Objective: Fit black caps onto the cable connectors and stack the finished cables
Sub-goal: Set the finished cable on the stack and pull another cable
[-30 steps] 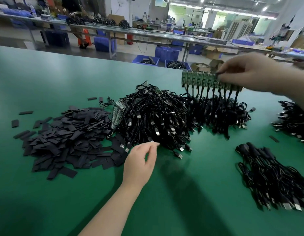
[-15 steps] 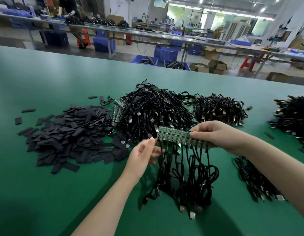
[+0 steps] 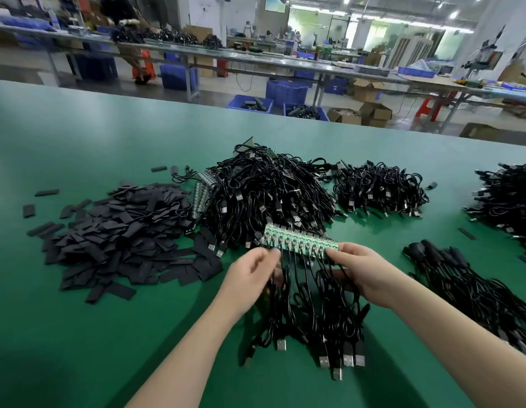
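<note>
Green matting covers the bench [image 3: 79, 148], where a big heap of black cables [image 3: 264, 198] sits mid-surface, a pile of black caps [image 3: 120, 237] to its left and a row of finished cables [image 3: 473, 287] at right. The left hand [image 3: 250, 275] and right hand [image 3: 361, 269] pinch the ends of a green connector strip [image 3: 300, 241], its cables dangling onto the bench.

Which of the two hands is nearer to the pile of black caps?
Left. The left hand holds the near-left end of the green board strip, just right of the pile of black caps. The right hand holds the strip's other end, farther away.
</note>
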`<action>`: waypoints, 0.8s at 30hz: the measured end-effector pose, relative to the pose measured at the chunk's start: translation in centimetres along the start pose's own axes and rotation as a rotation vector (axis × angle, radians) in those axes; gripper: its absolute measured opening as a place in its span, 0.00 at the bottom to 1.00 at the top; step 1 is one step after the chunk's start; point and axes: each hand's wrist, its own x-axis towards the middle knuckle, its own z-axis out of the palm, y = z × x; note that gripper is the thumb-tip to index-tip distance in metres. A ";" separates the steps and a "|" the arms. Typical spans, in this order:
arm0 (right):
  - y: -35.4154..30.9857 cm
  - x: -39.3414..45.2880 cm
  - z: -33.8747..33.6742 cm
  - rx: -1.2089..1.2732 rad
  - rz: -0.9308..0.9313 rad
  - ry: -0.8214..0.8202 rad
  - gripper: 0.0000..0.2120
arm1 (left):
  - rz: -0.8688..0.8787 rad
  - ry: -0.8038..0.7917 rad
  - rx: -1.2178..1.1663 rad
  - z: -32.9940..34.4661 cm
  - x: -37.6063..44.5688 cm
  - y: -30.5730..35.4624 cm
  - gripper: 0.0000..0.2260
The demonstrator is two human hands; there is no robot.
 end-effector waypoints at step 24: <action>1.7 -0.9 4.7 -0.384 -0.467 0.304 0.04 | 0.154 -0.073 0.582 0.2 2.9 2.9 0.07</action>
